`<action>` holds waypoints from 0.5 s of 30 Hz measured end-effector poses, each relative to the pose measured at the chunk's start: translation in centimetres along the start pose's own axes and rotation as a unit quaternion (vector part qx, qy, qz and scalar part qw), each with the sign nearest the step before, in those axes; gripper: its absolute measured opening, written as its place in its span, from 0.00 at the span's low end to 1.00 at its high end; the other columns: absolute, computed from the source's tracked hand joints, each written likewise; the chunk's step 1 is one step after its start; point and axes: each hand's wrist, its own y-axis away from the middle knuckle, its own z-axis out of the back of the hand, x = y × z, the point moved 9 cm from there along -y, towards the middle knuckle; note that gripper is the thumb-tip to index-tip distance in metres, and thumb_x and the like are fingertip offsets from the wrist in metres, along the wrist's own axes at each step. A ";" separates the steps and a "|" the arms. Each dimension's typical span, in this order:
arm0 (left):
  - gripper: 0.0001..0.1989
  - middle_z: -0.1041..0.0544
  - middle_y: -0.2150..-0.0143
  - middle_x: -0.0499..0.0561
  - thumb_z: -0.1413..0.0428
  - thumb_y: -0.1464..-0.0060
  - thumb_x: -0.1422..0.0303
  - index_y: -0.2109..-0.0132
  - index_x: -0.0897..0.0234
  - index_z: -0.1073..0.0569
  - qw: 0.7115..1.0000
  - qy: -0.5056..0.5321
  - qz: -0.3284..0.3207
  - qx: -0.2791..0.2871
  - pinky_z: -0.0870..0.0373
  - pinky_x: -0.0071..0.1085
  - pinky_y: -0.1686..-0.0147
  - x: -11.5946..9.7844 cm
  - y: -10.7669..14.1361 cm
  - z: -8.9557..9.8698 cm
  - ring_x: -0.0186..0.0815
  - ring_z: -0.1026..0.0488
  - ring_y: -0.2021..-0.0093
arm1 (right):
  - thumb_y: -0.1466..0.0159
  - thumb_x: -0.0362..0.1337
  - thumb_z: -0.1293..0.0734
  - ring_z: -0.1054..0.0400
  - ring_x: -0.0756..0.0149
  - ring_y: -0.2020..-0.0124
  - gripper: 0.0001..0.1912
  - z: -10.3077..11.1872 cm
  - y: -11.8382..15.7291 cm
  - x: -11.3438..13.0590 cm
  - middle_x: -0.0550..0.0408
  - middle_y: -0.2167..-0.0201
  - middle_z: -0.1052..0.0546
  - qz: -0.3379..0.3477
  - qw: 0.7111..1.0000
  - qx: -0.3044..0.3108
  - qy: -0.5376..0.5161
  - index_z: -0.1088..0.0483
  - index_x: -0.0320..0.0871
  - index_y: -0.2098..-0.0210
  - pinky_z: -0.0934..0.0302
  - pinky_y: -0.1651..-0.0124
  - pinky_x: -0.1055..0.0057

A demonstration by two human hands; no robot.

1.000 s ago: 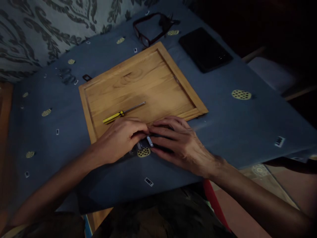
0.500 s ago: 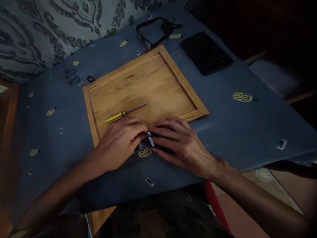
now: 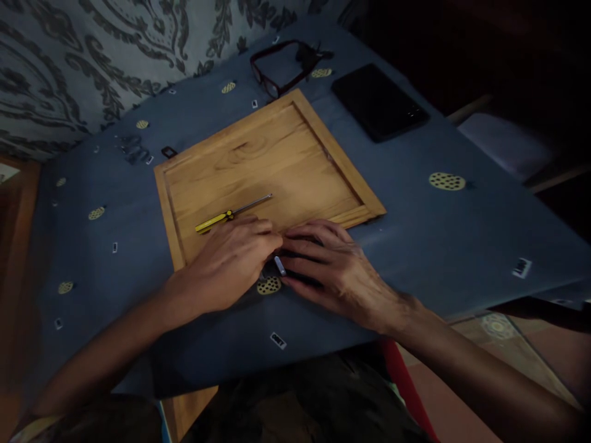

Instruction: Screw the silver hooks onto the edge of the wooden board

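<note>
A small metal piece [image 3: 279,266] lies at the near edge of a framed wooden panel [image 3: 244,154], between my two hands. My left hand [image 3: 235,261] has its fingers pinched together at the piece's upper end; what they grip is hidden. My right hand [image 3: 339,271] rests on its side with long fingers reaching toward the piece, their tips beside it and touching or nearly touching it. A yellow-and-black screwdriver [image 3: 215,222] lies on the panel just beyond my left hand, its shaft pointing right.
A blue patterned cloth [image 3: 415,246] covers the table. Beyond the panel are eyeglasses [image 3: 272,89] and a dark tablet-like device [image 3: 378,101]. A small dark loop [image 3: 168,152] sits at the panel's far left corner. A patterned wall [image 3: 138,49] borders the table's far left side.
My left hand has shifted slightly right, and its fingertips now cover the upper end of the metal piece. The view has moved a little. My right hand stays nearly in place.
</note>
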 end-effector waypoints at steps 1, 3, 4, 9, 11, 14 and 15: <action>0.07 0.25 0.63 0.49 0.48 0.38 0.76 0.63 0.63 0.26 1.000 0.000 -0.006 0.005 0.33 0.36 0.61 -0.1 0.0 -0.1 0.40 0.26 0.60 | 0.31 0.37 0.34 0.28 0.55 0.47 0.08 0.0 0.0 0.0 0.49 0.53 0.18 -0.001 1.000 0.002 -0.001 0.22 0.43 0.58 0.35 0.45 0.54; 0.08 0.25 0.62 0.50 0.50 0.39 0.77 0.61 0.64 0.26 1.000 -0.004 -0.015 0.014 0.33 0.36 0.59 -0.3 0.0 -0.2 0.40 0.26 0.58 | 0.31 0.36 0.34 0.28 0.56 0.46 0.08 0.0 0.0 0.0 0.49 0.52 0.18 -0.002 1.000 0.005 -0.003 0.22 0.43 0.58 0.35 0.44 0.54; 0.09 0.25 0.61 0.51 0.50 0.39 0.78 0.61 0.65 0.27 1.000 -0.006 -0.017 0.015 0.33 0.36 0.59 -0.3 0.0 -0.1 0.40 0.26 0.58 | 0.31 0.36 0.34 0.28 0.56 0.46 0.08 -0.1 0.0 0.0 0.49 0.52 0.18 -0.003 1.000 0.006 -0.004 0.22 0.44 0.58 0.35 0.44 0.53; 0.08 0.25 0.62 0.49 0.51 0.38 0.77 0.61 0.64 0.29 0.999 0.031 0.031 -0.012 0.34 0.32 0.62 0.7 0.8 1.6 0.37 0.27 0.61 | 0.31 0.37 0.34 0.28 0.54 0.46 0.09 -0.2 0.1 -0.1 0.49 0.48 0.19 -0.004 1.000 0.014 -0.002 0.22 0.44 0.55 0.35 0.44 0.51; 0.06 0.24 0.65 0.46 0.49 0.38 0.76 0.61 0.64 0.29 0.995 0.085 0.053 -0.025 0.36 0.29 0.65 1.2 1.3 2.3 0.33 0.27 0.65 | 0.31 0.37 0.34 0.28 0.54 0.46 0.09 -0.2 0.1 -0.1 0.49 0.49 0.19 -0.001 1.000 0.014 0.000 0.22 0.43 0.54 0.35 0.44 0.51; 0.06 0.25 0.70 0.42 0.46 0.39 0.76 0.64 0.64 0.28 0.985 0.153 0.064 -0.050 0.37 0.25 0.68 1.5 1.6 3.0 0.28 0.28 0.69 | 0.31 0.37 0.34 0.28 0.54 0.46 0.10 -0.2 0.1 -0.1 0.49 0.49 0.19 -0.002 1.000 0.015 -0.001 0.22 0.44 0.53 0.35 0.44 0.52; 0.06 0.24 0.70 0.42 0.45 0.40 0.77 0.65 0.64 0.27 0.982 0.167 0.065 -0.057 0.37 0.25 0.68 1.6 1.6 3.0 0.27 0.27 0.69 | 0.31 0.37 0.34 0.28 0.55 0.46 0.09 -0.2 0.1 -0.1 0.49 0.49 0.19 -0.002 1.000 0.016 -0.001 0.22 0.45 0.54 0.35 0.44 0.52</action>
